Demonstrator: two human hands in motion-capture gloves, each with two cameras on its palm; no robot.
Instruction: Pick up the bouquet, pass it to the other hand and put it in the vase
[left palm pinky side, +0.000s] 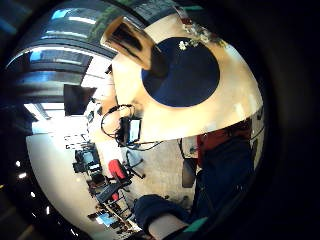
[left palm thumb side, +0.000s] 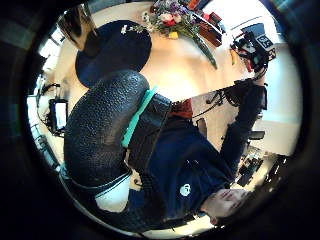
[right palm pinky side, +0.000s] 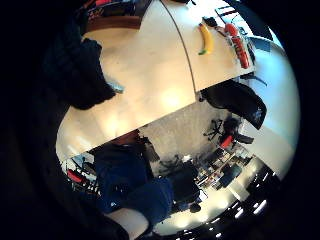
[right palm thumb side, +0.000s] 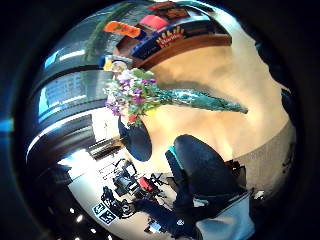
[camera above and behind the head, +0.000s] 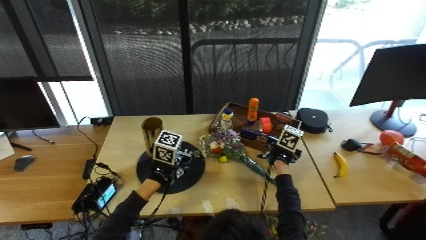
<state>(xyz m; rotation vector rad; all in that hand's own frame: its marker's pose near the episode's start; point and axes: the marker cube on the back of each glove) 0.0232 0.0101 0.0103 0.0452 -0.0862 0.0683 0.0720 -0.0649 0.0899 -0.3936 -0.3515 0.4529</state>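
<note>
The bouquet (camera above and behind the head: 225, 146) of purple, white and yellow flowers lies on the wooden table with its green-wrapped stems toward the front right. It also shows in the right thumb side view as the bouquet (right palm thumb side: 140, 97), flat on the table and untouched. A tall gold-brown vase (camera above and behind the head: 152, 131) stands upright on a dark round mat (camera above and behind the head: 190, 172). My left hand (camera above and behind the head: 163, 172) hovers over the mat, in front of the vase (left palm pinky side: 132, 42), holding nothing. My right hand (camera above and behind the head: 285, 154) is just right of the stem ends, empty, with fingers relaxed.
A wooden tray (camera above and behind the head: 249, 125) with bottles stands behind the bouquet. A banana (camera above and behind the head: 340, 164), a black pouch (camera above and behind the head: 313, 120) and a red ball (camera above and behind the head: 391, 137) lie to the right. A device with cables (camera above and behind the head: 98, 194) sits at the front left.
</note>
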